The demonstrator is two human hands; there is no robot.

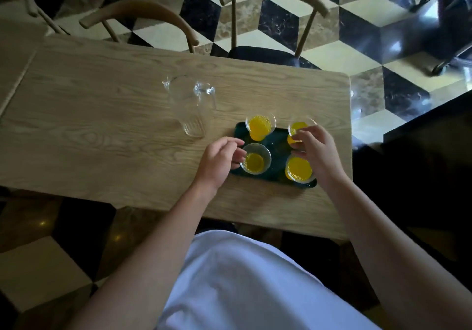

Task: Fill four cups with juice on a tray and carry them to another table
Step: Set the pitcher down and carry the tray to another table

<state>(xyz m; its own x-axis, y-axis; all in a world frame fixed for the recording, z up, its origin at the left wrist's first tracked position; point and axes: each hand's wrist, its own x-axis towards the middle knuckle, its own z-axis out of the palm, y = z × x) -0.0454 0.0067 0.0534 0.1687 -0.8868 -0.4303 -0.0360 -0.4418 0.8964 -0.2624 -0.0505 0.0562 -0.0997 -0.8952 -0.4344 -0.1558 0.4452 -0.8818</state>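
A dark green tray (pixel 277 142) lies on the wooden table (pixel 102 130) near its right end. Several clear cups of orange juice stand on it: far left cup (pixel 260 126), far right cup (pixel 297 128), near left cup (pixel 255 162), near right cup (pixel 299 170). My left hand (pixel 219 161) touches the near left cup's rim with curled fingers. My right hand (pixel 318 151) hovers over the right side, fingertips on the far right cup and partly covering it. An empty glass pitcher (pixel 190 105) stands left of the tray.
Two wooden chairs (pixel 275 0) stand across the table on a black, white and brown patterned floor. A dark counter (pixel 421 135) sits to the right. The table's right edge is close to the tray.
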